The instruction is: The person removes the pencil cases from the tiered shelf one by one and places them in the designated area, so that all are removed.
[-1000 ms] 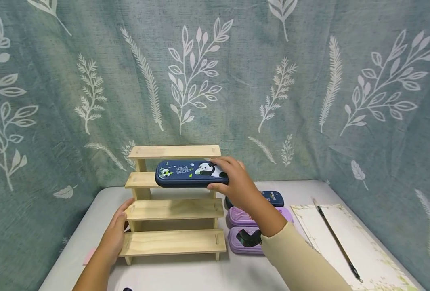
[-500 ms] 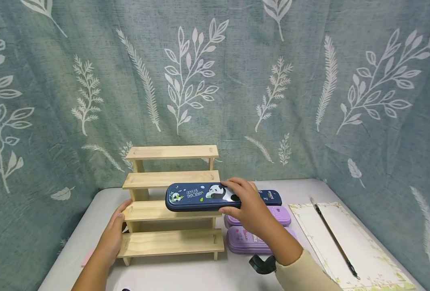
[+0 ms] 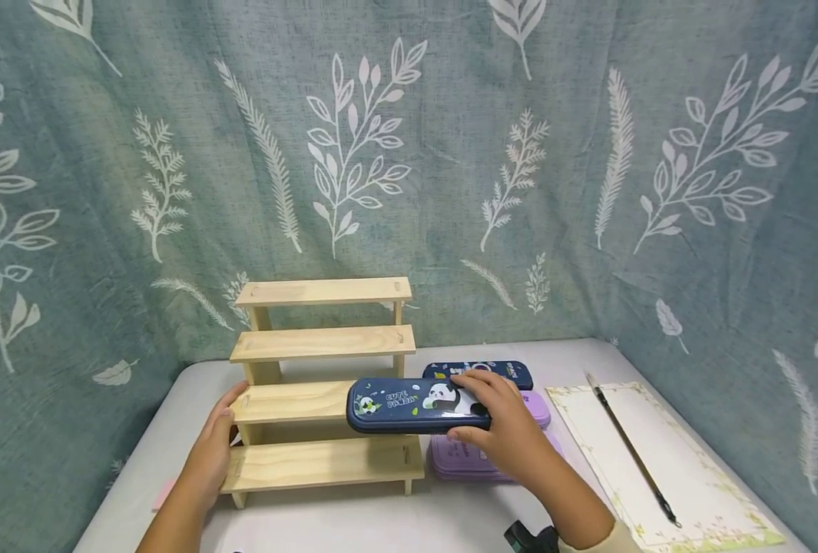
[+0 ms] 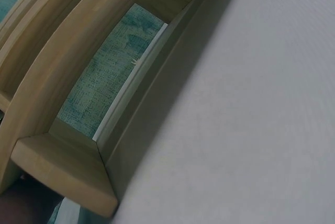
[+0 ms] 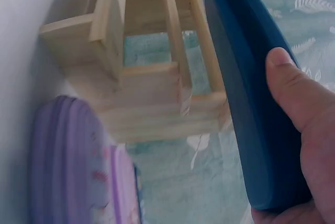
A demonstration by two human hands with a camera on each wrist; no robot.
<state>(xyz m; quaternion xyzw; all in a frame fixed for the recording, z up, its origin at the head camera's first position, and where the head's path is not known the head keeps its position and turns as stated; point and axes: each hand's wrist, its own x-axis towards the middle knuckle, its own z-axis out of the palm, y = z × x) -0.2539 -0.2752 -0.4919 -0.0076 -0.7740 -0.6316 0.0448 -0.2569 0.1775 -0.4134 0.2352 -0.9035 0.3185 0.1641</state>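
In the head view my right hand (image 3: 501, 418) grips a dark blue pencil case (image 3: 409, 415) by its right end, thumb in front and fingers over the top. Its lid shows a panda and the words "CUTE PANDA". The case is held in the air, overlapping the right part of a stepped wooden shelf (image 3: 326, 461). The right wrist view shows the thumb (image 5: 285, 77) pressed along the blue case (image 5: 246, 103). At the shelf's left side, my left hand (image 3: 210, 449) holds the side by the lower tiers; some fingers are hidden behind the wood.
Right of the shelf lie another dark blue pencil case (image 3: 512, 372) and two purple pencil cases (image 3: 460, 457), partly covered by the right hand. Farther right a brush (image 3: 633, 449) lies on a bordered paper sheet (image 3: 699, 476). A leaf-patterned curtain (image 3: 443, 192) hangs behind the table.
My right hand has brought the panda pencil case down and to the right, from before the upper tiers to beside the lower ones. My left hand stays at the shelf's side.
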